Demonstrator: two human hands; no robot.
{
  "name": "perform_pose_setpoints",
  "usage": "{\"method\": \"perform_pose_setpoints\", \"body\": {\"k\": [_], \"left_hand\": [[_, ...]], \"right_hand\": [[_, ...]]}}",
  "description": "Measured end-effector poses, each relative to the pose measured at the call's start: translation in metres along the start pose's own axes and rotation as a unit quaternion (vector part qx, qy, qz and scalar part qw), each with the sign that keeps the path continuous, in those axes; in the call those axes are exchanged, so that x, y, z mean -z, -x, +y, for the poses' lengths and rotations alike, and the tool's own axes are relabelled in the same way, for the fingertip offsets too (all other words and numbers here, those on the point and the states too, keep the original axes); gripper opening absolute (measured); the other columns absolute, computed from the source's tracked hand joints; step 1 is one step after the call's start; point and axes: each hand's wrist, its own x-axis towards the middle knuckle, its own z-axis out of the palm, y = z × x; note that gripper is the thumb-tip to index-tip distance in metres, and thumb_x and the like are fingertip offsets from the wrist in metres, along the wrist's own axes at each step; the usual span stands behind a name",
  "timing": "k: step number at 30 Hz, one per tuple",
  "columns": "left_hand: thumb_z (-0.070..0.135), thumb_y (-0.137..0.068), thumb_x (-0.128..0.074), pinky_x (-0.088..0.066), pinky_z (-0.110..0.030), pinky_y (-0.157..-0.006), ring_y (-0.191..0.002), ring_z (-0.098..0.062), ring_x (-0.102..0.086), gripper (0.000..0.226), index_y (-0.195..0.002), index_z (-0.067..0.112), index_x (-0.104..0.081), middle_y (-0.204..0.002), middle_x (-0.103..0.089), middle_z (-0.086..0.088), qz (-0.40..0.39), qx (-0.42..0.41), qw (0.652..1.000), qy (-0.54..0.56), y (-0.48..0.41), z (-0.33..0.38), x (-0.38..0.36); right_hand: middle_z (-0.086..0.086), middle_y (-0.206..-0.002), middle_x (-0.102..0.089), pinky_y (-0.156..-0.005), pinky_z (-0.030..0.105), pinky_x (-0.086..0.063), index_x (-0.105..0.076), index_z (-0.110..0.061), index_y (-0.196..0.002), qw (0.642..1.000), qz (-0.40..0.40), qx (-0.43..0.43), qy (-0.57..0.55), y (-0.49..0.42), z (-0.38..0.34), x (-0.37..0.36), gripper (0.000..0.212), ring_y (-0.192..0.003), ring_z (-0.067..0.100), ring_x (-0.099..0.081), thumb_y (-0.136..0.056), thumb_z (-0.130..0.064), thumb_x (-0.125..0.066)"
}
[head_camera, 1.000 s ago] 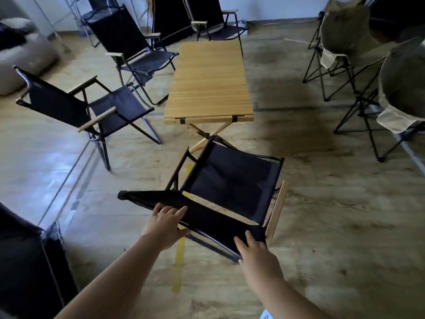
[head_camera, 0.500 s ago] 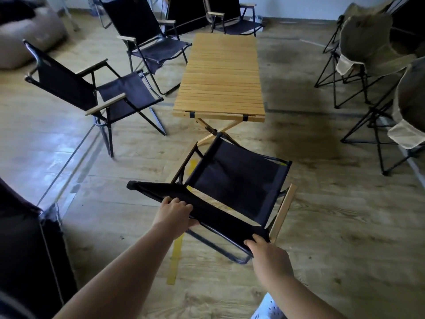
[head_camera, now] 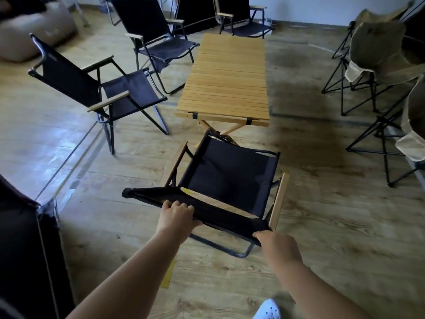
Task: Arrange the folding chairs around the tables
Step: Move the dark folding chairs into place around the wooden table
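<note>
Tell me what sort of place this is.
Probably an indoor lounge or camping-gear showroom, hard to say which: a wood-plank floor, a slatted folding table ringed by black folding chairs, khaki camp chairs at the right, and a beanbag by the wall.

black folding chair [head_camera: 226, 180] at frame centre, left hand [head_camera: 176, 218] and right hand [head_camera: 277, 246] gripping its backrest top edge, slatted wooden table [head_camera: 226, 77] just beyond, two more black chairs [head_camera: 99, 88] at upper left, tan chairs [head_camera: 379, 49] at right

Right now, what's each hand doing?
Left hand: closed on the top edge of the black chair's backrest.
Right hand: closed on the same backrest, near its right corner.
</note>
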Motion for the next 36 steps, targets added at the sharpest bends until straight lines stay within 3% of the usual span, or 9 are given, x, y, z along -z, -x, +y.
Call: {"method": "perform_pose_setpoints", "body": {"k": [11, 17, 29, 31, 33, 34, 36], "left_hand": [[0.065, -0.093, -0.041, -0.021, -0.048, -0.116, -0.116, -0.022, -0.053, 0.047, -0.110, 0.026, -0.061, -0.110, -0.065, 0.005, 0.018, 0.068, 0.996, 0.055, -0.021, 0.026, 0.007], [0.064, -0.094, -0.040, -0.016, -0.051, -0.118, -0.120, -0.025, -0.050, 0.047, -0.112, 0.025, -0.059, -0.113, -0.064, 0.004, 0.010, 0.090, 0.993, 0.075, -0.039, 0.040, 0.016], [0.063, -0.095, -0.037, -0.012, -0.052, -0.119, -0.123, -0.024, -0.048, 0.046, -0.115, 0.026, -0.055, -0.118, -0.062, 0.006, 0.021, 0.093, 0.993, 0.073, -0.054, 0.057, 0.016], [0.063, -0.095, -0.036, -0.010, -0.053, -0.119, -0.127, -0.023, -0.045, 0.046, -0.118, 0.027, -0.054, -0.122, -0.059, 0.006, 0.025, 0.083, 0.993, 0.076, -0.051, 0.057, 0.015], [0.064, -0.096, -0.034, -0.007, -0.054, -0.119, -0.138, -0.023, -0.035, 0.052, -0.129, 0.028, -0.050, -0.137, -0.051, 0.006, 0.020, 0.072, 0.994, 0.085, -0.047, 0.057, 0.015], [0.064, -0.096, -0.032, -0.005, -0.054, -0.119, -0.144, -0.023, -0.027, 0.056, -0.138, 0.028, -0.044, -0.147, -0.043, 0.005, 0.014, 0.068, 0.994, 0.090, -0.045, 0.057, 0.016], [0.063, -0.097, -0.028, 0.000, -0.054, -0.119, -0.150, -0.022, -0.014, 0.062, -0.149, 0.029, -0.031, -0.160, -0.026, 0.004, 0.004, 0.060, 0.993, 0.098, -0.040, 0.055, 0.021]], "right_hand": [[-0.003, -0.109, -0.065, -0.067, 0.030, -0.044, -0.057, -0.027, -0.127, 0.998, -0.004, 0.044, 0.042, -0.057, 0.039, 0.019, 0.055, -0.099, 0.024, -0.064, -0.084, 0.007, -0.050], [-0.003, -0.109, -0.065, -0.070, 0.031, -0.048, -0.057, -0.028, -0.125, 0.997, -0.008, 0.055, 0.060, -0.081, 0.057, 0.032, 0.055, -0.099, 0.024, -0.064, -0.083, 0.007, -0.049], [0.001, -0.108, -0.064, -0.064, 0.033, -0.040, -0.057, -0.023, -0.120, 0.993, -0.028, 0.064, 0.099, -0.096, 0.076, 0.047, 0.049, -0.099, 0.027, -0.063, -0.084, 0.010, -0.047], [0.000, -0.108, -0.063, -0.064, 0.033, -0.043, -0.056, -0.023, -0.115, 0.994, -0.045, 0.069, 0.075, -0.095, 0.077, 0.046, 0.035, -0.099, 0.026, -0.062, -0.089, 0.000, -0.049], [-0.003, -0.112, -0.062, -0.070, 0.034, -0.046, -0.056, -0.024, -0.112, 0.996, -0.046, 0.068, 0.032, -0.093, 0.078, 0.046, 0.020, -0.103, 0.023, -0.060, -0.095, -0.034, -0.054], [-0.005, -0.115, -0.062, -0.074, 0.034, -0.046, -0.056, -0.026, -0.115, 0.997, -0.051, 0.061, 0.007, -0.092, 0.079, 0.048, 0.036, -0.106, 0.021, -0.058, -0.092, -0.053, -0.053], [-0.007, -0.129, -0.058, -0.089, 0.036, -0.046, -0.052, -0.027, -0.130, 0.997, -0.054, 0.047, -0.042, -0.086, 0.081, 0.053, 0.062, -0.117, 0.018, -0.054, -0.087, -0.070, -0.048]]}}
